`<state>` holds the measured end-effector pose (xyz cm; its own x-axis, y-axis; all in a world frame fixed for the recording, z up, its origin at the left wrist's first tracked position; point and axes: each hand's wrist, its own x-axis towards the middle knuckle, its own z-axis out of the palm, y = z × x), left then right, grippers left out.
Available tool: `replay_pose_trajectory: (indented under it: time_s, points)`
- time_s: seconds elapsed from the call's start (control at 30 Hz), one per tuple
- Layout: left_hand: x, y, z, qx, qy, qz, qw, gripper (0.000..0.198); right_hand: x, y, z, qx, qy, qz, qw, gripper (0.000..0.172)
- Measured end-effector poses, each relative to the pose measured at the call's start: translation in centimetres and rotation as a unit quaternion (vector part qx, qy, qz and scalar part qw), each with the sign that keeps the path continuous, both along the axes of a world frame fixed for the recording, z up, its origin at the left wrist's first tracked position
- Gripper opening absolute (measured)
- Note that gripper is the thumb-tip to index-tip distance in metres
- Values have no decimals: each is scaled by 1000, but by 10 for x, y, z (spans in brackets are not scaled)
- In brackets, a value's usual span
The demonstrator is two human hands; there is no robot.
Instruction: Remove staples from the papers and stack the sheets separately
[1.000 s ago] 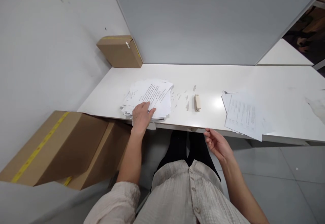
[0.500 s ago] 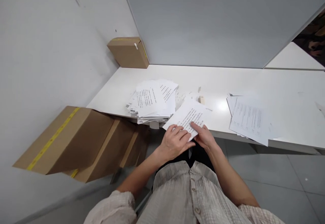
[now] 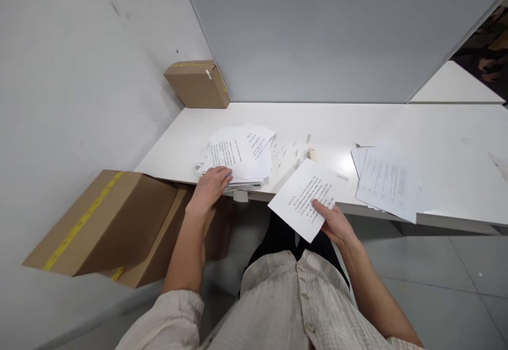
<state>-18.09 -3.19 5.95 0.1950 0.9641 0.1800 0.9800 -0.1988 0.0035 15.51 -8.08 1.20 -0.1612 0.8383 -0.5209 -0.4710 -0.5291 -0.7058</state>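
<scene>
my right hand [image 3: 336, 224] grips a printed paper [image 3: 304, 196], thumb pressed on the text and the fingers underneath; whether it is one sheet or several i cannot tell. the paper sits at a slant in front of me, its far part above the white table [image 3: 286, 114] and its near corner out past the table's front edge, over my dark trousers [image 3: 273, 241]. my left hand [image 3: 209, 186] rests at the near left corner of a messy stack of papers [image 3: 248, 154], fingers bent together on it; i cannot tell whether they pinch a sheet. the stack lies at the table's front edge, its sheets fanned at different angles.

just beyond the paper i hold, a small cream object [image 3: 311, 154] pokes out, partly hidden by it. farther to my right, a looser pile of printed sheets [image 3: 384, 181] has a corner hanging over the front edge.

a cardboard box [image 3: 196, 86] stands in the far left corner, by the grey panel [image 3: 317, 33]. larger cartons [image 3: 99, 223], one with yellow tape, sit lower on my left.
</scene>
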Motion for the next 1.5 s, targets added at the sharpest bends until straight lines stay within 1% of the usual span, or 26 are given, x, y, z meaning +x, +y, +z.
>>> replay_pose_trajectory:
  time_s: [0.13,0.33,0.43,0.5,0.63,0.77,0.9,1.0,1.03,1.07,1.1,1.2,1.27,1.33,1.37,1.4,1.5]
  points:
    - [0,1,0,-5,16,-13,1000,24,-4,1,-6,26,-13,2,1000,36]
    - [-5,0,-4,8,-11,-34,999,29,-5,-1,-11,32,-14,4,999,34]
    - [-6,0,-4,27,-22,-36,999,28,-6,-2,-14,30,-12,6,999,35]
    - [-4,-1,-3,51,-40,-23,998,26,-6,-2,-15,32,-9,10,999,35]
    - [6,-6,0,101,-94,9,990,19,-6,-2,-15,46,-13,21,999,34]
    - [23,-11,0,114,-142,15,983,16,-4,-1,-15,49,-29,37,998,34]
    - [34,-6,-3,108,-196,17,975,18,-2,0,-17,53,-39,61,996,36]
    - [42,-4,-2,154,-241,19,958,17,0,-1,-19,59,-36,65,996,36]
    - [47,-6,-2,176,-253,7,951,15,1,-1,-19,62,-34,65,995,35]
    - [52,-8,-1,190,-264,-21,945,14,2,-1,-19,64,-30,70,995,35]
    - [58,-12,-1,193,-273,-63,940,13,3,-1,-19,65,-25,79,994,35]
    - [82,-28,-7,145,-267,-230,925,22,8,2,-20,54,-6,97,994,38]
    - [98,-37,-15,108,-244,-310,913,26,11,5,-21,39,1,97,995,47]
    - [112,-45,-25,83,-220,-358,903,27,14,6,-22,31,1,98,995,61]
    - [118,-48,-30,71,-209,-376,900,27,15,6,-21,32,-2,101,994,64]
    - [123,-51,-35,61,-197,-391,897,26,15,6,-21,39,-7,103,994,64]
    - [133,-58,-44,34,-171,-423,889,22,16,3,-19,82,-46,115,989,54]
